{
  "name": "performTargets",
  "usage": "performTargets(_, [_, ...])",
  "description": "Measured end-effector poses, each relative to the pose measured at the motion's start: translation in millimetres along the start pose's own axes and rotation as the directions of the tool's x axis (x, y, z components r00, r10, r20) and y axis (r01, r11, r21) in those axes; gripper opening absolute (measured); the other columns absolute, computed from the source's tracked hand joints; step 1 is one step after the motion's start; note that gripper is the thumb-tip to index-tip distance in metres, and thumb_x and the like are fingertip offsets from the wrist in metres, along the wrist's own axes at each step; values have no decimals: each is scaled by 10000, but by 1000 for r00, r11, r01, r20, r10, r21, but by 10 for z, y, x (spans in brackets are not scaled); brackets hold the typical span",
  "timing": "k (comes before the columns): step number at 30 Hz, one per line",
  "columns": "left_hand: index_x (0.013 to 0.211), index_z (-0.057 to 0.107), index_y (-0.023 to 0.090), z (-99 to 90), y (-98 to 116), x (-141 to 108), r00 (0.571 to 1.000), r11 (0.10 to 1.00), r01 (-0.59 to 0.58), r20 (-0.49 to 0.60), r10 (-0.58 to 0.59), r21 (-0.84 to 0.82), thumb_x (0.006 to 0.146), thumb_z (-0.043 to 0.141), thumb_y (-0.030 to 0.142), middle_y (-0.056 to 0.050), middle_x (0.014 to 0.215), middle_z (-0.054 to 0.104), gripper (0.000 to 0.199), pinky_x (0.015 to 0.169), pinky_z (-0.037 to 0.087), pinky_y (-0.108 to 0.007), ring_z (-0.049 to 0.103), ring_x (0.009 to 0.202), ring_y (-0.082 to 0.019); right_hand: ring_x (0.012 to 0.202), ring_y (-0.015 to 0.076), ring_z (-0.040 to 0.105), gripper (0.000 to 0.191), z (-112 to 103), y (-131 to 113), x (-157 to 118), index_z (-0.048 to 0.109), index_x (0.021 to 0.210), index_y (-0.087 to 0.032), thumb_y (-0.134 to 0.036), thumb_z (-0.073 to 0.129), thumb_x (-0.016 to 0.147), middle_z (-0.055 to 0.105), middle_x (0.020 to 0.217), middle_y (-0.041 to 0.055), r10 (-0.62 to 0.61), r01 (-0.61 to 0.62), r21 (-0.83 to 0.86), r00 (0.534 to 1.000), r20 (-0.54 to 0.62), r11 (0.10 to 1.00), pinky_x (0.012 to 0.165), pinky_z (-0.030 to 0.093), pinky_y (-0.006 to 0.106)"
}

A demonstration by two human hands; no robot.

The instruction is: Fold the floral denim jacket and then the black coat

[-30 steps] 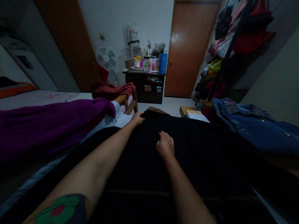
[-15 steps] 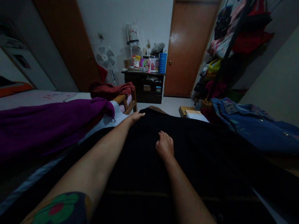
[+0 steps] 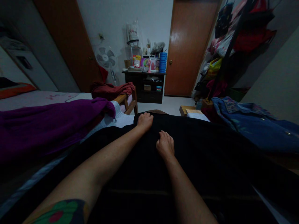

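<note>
A large black cloth garment (image 3: pixel 198 146) lies spread out in front of me, with a light brown seam line across its near part. My left hand (image 3: pixel 145 121) rests palm down on the cloth near its far edge, its fingers bent and touching the fabric. Nearer to me and a little to the right, my right hand (image 3: pixel 165 143) lies on the same black cloth with its fingers loosely extended. Neither hand visibly grips a fold.
At left, a purple cloth (image 3: pixel 53 124) and a reddish cloth (image 3: pixel 112 90) lie by a wooden frame (image 3: pixel 130 104). A blue denim garment (image 3: pixel 254 124) is at right. Farther back are a fan (image 3: pixel 106 57), a dark cabinet (image 3: pixel 142 88) and a door (image 3: pixel 187 46).
My left hand has moved right from the garment's far left edge onto the cloth, and the far edge now lies flatter. My right hand has stayed in place.
</note>
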State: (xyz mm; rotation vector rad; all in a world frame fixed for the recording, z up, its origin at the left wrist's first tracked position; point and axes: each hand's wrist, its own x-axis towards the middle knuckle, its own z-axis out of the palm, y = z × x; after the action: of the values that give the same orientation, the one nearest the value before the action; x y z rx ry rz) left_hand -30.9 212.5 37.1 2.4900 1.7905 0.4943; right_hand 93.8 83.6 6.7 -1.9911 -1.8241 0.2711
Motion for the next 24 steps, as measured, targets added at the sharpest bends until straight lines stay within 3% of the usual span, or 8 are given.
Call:
performTargets(2, [1236,588,173,147,107,-52,999,1000,18,49,-19,23,922,430,398,-172,1334,547,417,1059,314,-456,407,1313,-324,1366,218,337,506,8,4,4,504,1350,-168,-191,412,853,435,1475,59,-5,5,1,1000,2,1000,1126,173,374])
performTargets(5, [1427,398,173,318,144,-133,987,994,92,124,-98,51,895,381,595,-181,1522,328,679,1100,247,-514,243,1417,-358,1371,207,329,496,17,9,7,503,1350,-165,-193,402,866,437,1475,56,-14,15,-5,1000,7,1000,1130,166,359])
performTargets(7, [1489,284,175,360,106,-151,978,992,114,167,-121,53,905,308,622,-168,1573,205,735,1133,180,-512,145,1453,-335,1376,204,323,498,22,12,5,500,1355,-168,-193,396,869,432,1478,51,-13,13,-8,1000,6,1000,1134,161,360])
performTargets(10, [1502,241,143,347,20,-113,977,994,102,187,-106,32,923,265,605,-161,1581,171,740,1155,143,-482,117,1463,-299,1385,201,314,502,27,13,1,490,1368,-180,-206,386,877,420,1487,49,-7,8,-12,1000,14,1000,1137,158,367])
performTargets(14, [1471,308,136,334,-51,-68,984,994,109,141,-108,-1,932,284,590,-153,1568,228,705,1155,166,-461,172,1454,-283,1390,195,309,502,22,5,-2,489,1372,-197,-213,389,880,408,1495,53,3,-2,-27,1000,29,1000,1134,167,370])
performTargets(19, [1342,491,148,330,32,-196,998,998,55,-23,-54,10,964,329,385,-151,1454,447,475,1109,287,-393,371,1364,-261,1399,218,292,512,-9,-20,-18,480,1381,-199,-211,387,878,393,1505,44,-8,9,-29,999,42,1000,1137,165,395])
performTargets(24, [1242,585,242,-14,-33,-291,998,998,65,1,-65,-16,891,430,206,-72,1253,638,385,1022,386,-343,565,1173,-225,1394,235,302,496,-31,-30,-30,487,1375,-186,-236,383,892,399,1501,48,-10,11,-25,999,44,1000,1133,177,413])
